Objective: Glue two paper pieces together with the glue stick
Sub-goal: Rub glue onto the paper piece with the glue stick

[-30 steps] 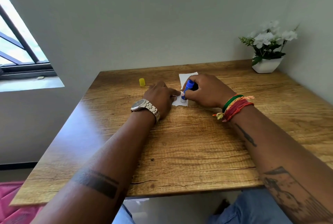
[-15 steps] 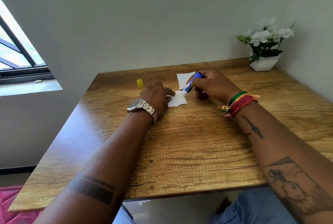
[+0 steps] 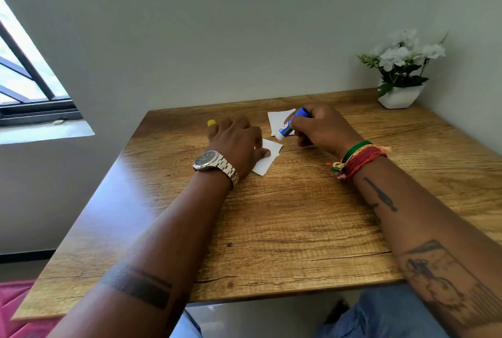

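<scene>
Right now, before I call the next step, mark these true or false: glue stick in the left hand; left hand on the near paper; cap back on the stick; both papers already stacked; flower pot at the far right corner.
1. The glue stick is in the left hand. False: the right hand grips it.
2. The left hand rests on the near paper. True.
3. The yellow cap is on the stick. False: it lies on the table, off the stick.
4. The papers are stacked. False: the far paper lies apart.
5. The flower pot stands at the far right corner. True.
</scene>
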Demonstrator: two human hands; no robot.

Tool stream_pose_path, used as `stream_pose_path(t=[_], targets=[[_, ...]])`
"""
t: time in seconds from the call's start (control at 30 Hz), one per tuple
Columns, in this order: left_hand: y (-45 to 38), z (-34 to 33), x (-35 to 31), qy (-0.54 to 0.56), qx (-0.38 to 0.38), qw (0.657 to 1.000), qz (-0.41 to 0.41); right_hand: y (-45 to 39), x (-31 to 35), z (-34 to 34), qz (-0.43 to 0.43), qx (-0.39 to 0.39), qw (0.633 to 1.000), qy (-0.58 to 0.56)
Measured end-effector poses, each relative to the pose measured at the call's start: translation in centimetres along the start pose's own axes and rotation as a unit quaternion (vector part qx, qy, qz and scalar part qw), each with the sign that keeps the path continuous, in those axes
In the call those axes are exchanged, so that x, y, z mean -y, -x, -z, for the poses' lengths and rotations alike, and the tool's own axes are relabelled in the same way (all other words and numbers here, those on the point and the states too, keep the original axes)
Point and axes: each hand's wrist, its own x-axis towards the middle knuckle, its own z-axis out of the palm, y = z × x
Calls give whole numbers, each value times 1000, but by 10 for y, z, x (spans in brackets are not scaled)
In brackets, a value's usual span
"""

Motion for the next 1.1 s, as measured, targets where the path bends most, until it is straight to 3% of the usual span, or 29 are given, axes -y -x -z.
stream_pose_path(t=[0.23, 0.63, 1.1], targets=[[0, 10, 7, 5, 64, 995, -75, 0, 0, 2, -6, -4, 1000, -24], [-2, 10, 4, 11, 120, 991, -53, 4, 2, -8, 59, 20, 990, 130], [-2, 7, 5, 25, 113, 992, -42, 2, 3, -13, 92, 35, 972, 214]])
